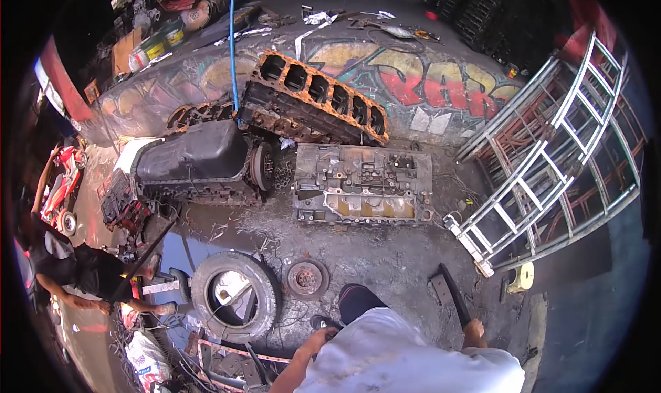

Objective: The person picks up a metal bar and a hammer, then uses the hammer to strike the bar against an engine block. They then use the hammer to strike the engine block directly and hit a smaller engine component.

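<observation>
Right hand: the right hand [474,334] sits low on the right, past the white shirt [406,355], fingers wrapped around the near end of a long black metal bar [454,293].
Bar: it slants up and left from the fist over the dark, oily ground [385,255], its far end beside a small flat grey metal plate [441,290].
Left hand: the left hand [322,336] reaches forward at bottom centre, just below a small dark object [321,321] on the ground; contact is unclear, and I cannot tell if the fingers are curled or spread.
Near the left hand: a rusty round metal disc [306,278] lies just ahead, with a worn black rubber tyre [265,296] lying flat to its left.
Centre: a flat grey metal engine casting [361,183] lies well ahead of both hands.
Behind it: a rusty orange engine block [313,93] with 6 open bores leans tilted against a graffiti-painted slab [427,73].
Left of centre: a black domed metal cover [193,157] tops another greasy engine; a thin blue hose [233,42] hangs down to the block.
Right: a silver ladder-like metal frame [544,159] leans at an angle.
Far left: another person in dark clothes [86,272] bends over, well apart.
</observation>
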Tool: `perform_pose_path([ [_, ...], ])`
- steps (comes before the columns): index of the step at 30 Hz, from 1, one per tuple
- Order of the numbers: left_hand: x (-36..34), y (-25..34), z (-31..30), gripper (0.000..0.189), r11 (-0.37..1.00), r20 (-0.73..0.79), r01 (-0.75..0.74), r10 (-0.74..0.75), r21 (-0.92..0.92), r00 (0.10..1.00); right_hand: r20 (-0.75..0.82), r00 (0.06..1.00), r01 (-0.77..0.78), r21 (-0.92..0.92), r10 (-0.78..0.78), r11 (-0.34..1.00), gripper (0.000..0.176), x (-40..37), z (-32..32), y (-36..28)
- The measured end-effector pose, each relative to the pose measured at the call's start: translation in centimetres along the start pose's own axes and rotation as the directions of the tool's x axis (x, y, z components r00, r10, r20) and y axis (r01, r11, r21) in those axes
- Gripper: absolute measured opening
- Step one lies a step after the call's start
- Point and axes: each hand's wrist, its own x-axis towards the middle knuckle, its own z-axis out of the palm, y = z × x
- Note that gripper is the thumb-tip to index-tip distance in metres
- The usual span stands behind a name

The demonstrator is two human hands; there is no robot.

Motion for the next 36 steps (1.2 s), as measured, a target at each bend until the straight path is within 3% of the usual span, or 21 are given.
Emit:
perform_pose_path([
  [1, 0.1, -0.1, -0.1, 0.051, 0.998, 0.025, -0.027, 0.028, -0.06, 0.999, -0.069, 0.997, -0.024, -0.026, 0.023, 0.999, 0.019, 0.0, 1.0, 1.2],
  [2, 0.5, 0.9, 0.1, 0.05, 1.0, 0.051, 0.021, -0.02, -0.015, 0.998, -0.549, 0.831, 0.07, -0.067, -0.095, 0.995, 0.018, 2.7, 7.9, 5.0],
  [3, 0.2, 3.6, -0.5, 0.049, 0.997, 0.039, 0.071, -0.072, 0.015, 0.997, -0.699, 0.708, -0.055, -0.195, -0.099, 0.979, 0.022, 4.0, 9.6, 6.2],
  [4, -0.5, 4.8, -1.3, 0.049, 0.991, 0.014, 0.13, -0.13, 0.042, 0.991, -0.746, 0.655, -0.05, -0.198, -0.117, 0.979, 0.022, 4.6, 9.0, 5.2],
  [5, 2.1, -1.6, -1.1, 0.047, 0.987, -0.033, -0.12, 0.117, -0.109, 0.993, -0.647, 0.75, 0.033, -0.173, -0.139, 0.984, 0.024, 4.4, 7.2, 2.6],
  [6, 2.3, -1.5, -2.1, 0.045, 0.99, -0.082, -0.094, 0.085, -0.103, 0.993, -0.486, 0.855, 0.14, -0.121, -0.182, 0.983, 0.025, 3.9, 5.5, -0.6],
  [8, 3.5, -1.1, -2.5, 0.042, 0.996, -0.113, -0.017, 0.007, -0.092, 0.994, -0.255, 0.912, 0.303, -0.104, -0.32, 0.947, 0.03, 4.0, 4.0, -6.4],
  [9, 4.2, -1.4, -2.4, 0.036, 0.957, -0.135, -0.075, 0.038, -0.282, 0.99, -0.173, 0.897, 0.394, -0.104, -0.406, 0.913, 0.032, 4.5, 3.6, -9.5],
  [12, 8.9, -2.2, -3.3, 0.035, 0.948, -0.168, -0.197, 0.158, -0.25, 0.973, 0.024, 0.778, 0.627, -0.102, -0.628, 0.772, 0.04, 7.9, 5.2, -16.4],
  [15, 11.7, 2.9, -3.8, 0.037, 0.983, -0.228, -0.012, -0.031, -0.184, 0.973, 0.168, 0.604, 0.797, -0.097, -0.779, 0.596, 0.049, 13.0, 7.4, -21.3],
  [18, 14.3, 2.4, -4.4, 0.036, 0.989, -0.253, 0.066, -0.097, -0.13, 0.963, 0.2, 0.499, 0.866, -0.091, -0.843, 0.491, 0.059, 19.1, 7.9, -25.6],
  [19, 13.5, 3.8, -4.4, 0.035, 0.986, -0.282, 0.083, -0.122, -0.148, 0.952, 0.162, 0.523, 0.852, -0.079, -0.837, 0.517, 0.057, 19.9, 6.2, -27.1],
  [22, 11.5, 6.9, -4.5, 0.035, 0.999, -0.258, -0.012, 0.02, 0.033, 0.966, 0.05, 0.585, 0.811, -0.04, -0.809, 0.584, 0.05, 21.6, -0.6, -32.2],
  [25, 14.4, 2.8, -4.2, 0.04, 0.951, -0.082, -0.109, 0.138, 0.288, 0.987, 0.009, 0.604, 0.796, -0.051, -0.797, 0.603, 0.047, 22.9, -5.7, -36.5],
  [27, 13.3, 4.1, -2.4, 0.044, 0.999, -0.172, -0.031, 0.035, 0.028, 0.984, 0.065, 0.571, 0.818, -0.131, -0.818, 0.56, 0.047, 24.9, -7.9, -38.8],
  [29, 11.3, 8.6, -1.9, 0.044, 0.989, -0.206, 0.029, -0.06, -0.147, 0.977, 0.072, 0.611, 0.79, -0.109, -0.788, 0.603, 0.049, 24.1, -10.3, -42.1],
  [32, 12.2, 6.0, -1.0, 0.039, 0.946, -0.367, 0.22, -0.123, 0.237, 0.922, 0.082, 0.675, 0.738, -0.07, -0.733, 0.671, 0.051, 19.7, -13.0, -48.0],
  [33, 12.1, 5.4, -1.2, 0.046, 0.934, -0.357, 0.277, -0.185, 0.228, 0.916, 0.084, 0.696, 0.718, -0.056, -0.713, 0.694, 0.052, 17.9, -13.7, -49.9],
  [35, 10.9, 3.6, -1.5, 0.046, 0.961, -0.452, 0.165, -0.048, 0.221, 0.89, 0.142, 0.57, 0.822, -0.12, -0.809, 0.557, 0.062, 10.9, -16.5, -53.3],
  [36, 9.7, 3.0, -1.4, 0.046, 0.97, -0.499, 0.107, 0.017, 0.219, 0.866, 0.173, 0.551, 0.834, -0.132, -0.817, 0.535, 0.073, 11.4, -13.8, -56.2],
])
